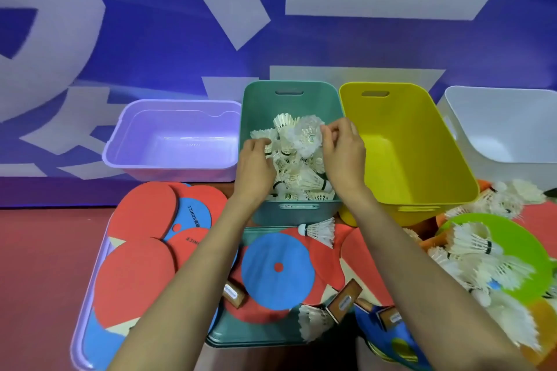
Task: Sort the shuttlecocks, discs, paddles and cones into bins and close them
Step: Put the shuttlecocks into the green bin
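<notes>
- In the middle of the row of bins, both hands are working inside the teal plastic bin (289, 93), where a heap of white feathered shuttlecocks (301, 178) is lying.
- The right hand (343, 153) is pinching the feather skirt of the topmost shuttlecock (307, 135) between thumb and fingertips, holding it just above the heap.
- The left hand (256, 163) is reaching down at the heap's left side with curled fingers. I cannot tell whether it is gripping anything, as its fingertips are pointing away.
- Doing this step well is probably meaning a light pinch, since feathers are bending easily. The heap should also be staying level and below the rim so a lid can be fitting later.
- More work is waiting: loose shuttlecocks (476, 250) are sprawling over a lime-green round disc (518, 250) at the right. A single stray shuttlecock (319, 230) is lying just in front of the teal bin.
- The forearms are covering part of the discs and paddles on the surface.
- The white plastic bin (497, 129) is running off the frame's right edge.
- Orange shapes behind the yellow plastic bin (422, 159) may be cones, but they are showing too little to be sure.
</notes>
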Available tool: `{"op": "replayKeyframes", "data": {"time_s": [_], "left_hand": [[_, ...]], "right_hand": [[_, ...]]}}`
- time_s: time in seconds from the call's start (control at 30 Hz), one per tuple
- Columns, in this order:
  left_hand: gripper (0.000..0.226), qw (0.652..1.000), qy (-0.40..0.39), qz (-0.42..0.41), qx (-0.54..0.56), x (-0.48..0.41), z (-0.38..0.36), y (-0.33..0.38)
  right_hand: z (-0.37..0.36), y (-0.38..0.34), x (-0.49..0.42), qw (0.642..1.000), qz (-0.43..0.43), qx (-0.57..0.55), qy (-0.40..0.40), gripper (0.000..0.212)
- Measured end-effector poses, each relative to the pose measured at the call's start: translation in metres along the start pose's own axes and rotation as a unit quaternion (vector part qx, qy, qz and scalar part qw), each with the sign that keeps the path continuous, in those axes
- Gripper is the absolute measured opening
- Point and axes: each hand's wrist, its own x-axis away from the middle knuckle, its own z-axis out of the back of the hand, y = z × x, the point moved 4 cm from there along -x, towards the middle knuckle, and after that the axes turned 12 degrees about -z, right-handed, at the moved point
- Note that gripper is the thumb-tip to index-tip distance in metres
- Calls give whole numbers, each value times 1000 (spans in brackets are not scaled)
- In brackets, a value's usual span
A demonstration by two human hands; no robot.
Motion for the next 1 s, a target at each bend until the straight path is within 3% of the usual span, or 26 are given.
{"op": "replayKeyframes", "data": {"time_s": [0.13, 0.27, 0.43, 0.63, 0.7, 0.77, 0.87, 1.0], "left_hand": [[42, 999, -34, 7, -15, 2, -3, -3], [42, 1000, -22, 0, -11, 7, -1, -5], [40, 1000, 22, -17, -13, 19, 5, 2], [32, 975, 214, -51, 24, 73, 30, 12], [27, 971, 233, -37, 39, 102, 26, 8], [26, 981, 191, -6, 31, 127, 10, -6], [34, 995, 27, 81, -46, 152, -22, -38], [43, 962, -147, 180, -146, 178, -43, -60]], "right_hand": [[-31, -4, -26, 997, -37, 45, -49, 22], [-48, -4, -19, 979, -81, 72, -172, 52], [-35, -4, 11, 977, 13, 77, -199, 49], [-5, -16, 73, 971, 129, -19, -199, 37], [-3, -8, 99, 962, 159, -35, -220, 36], [-6, 9, 122, 951, 170, -24, -258, 38], [-16, 41, 143, 931, 120, 40, -343, 46], [-30, 77, 166, 859, 83, 193, -467, 79]]}}
